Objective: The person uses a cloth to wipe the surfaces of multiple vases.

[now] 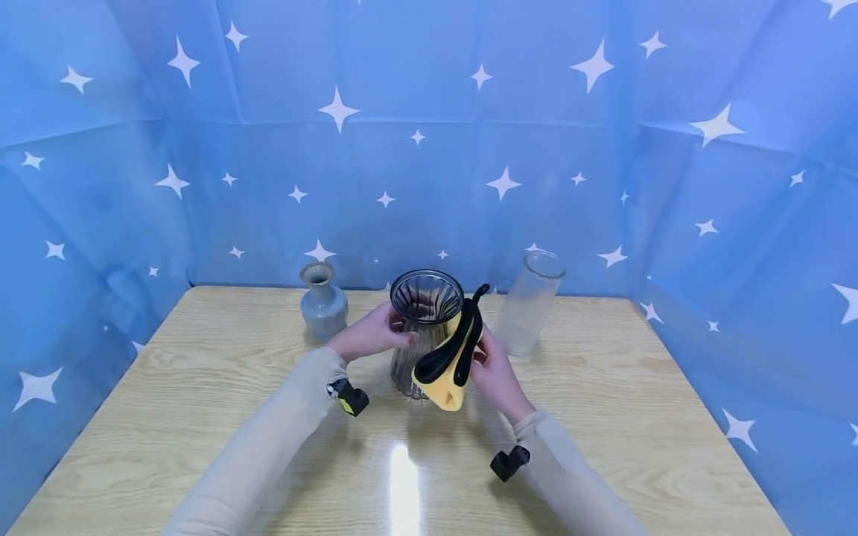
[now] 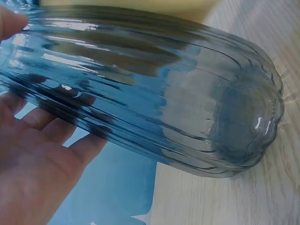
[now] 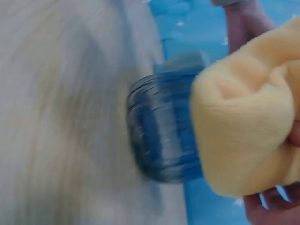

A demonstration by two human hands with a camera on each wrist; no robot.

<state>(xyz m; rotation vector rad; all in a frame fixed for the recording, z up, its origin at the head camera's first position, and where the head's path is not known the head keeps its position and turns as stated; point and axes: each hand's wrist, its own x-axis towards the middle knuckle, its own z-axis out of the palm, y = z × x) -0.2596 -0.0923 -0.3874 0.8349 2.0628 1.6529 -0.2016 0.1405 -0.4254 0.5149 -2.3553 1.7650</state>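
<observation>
In the head view my left hand (image 1: 372, 333) grips a smoky ribbed glass vase (image 1: 405, 361) from its left side. The left wrist view shows the fingers along one side of the ribbed glass (image 2: 187, 103) and the thumb over the other. The frames do not settle whether the base touches the table. My right hand (image 1: 497, 376) holds a yellow cloth with black edging (image 1: 444, 393), bunched against the vase's right side. Close up in the right wrist view, the soft cloth (image 3: 243, 140) covers part of the vase (image 3: 159, 126) and hides some of the fingers.
A small grey-blue ceramic vase (image 1: 325, 309) stands behind my left hand. Beyond the right hand is a tall clear glass cylinder vase (image 1: 529, 309). The pale wooden table (image 1: 603, 387) meets a blue starred curtain (image 1: 415, 186) at its back and sides.
</observation>
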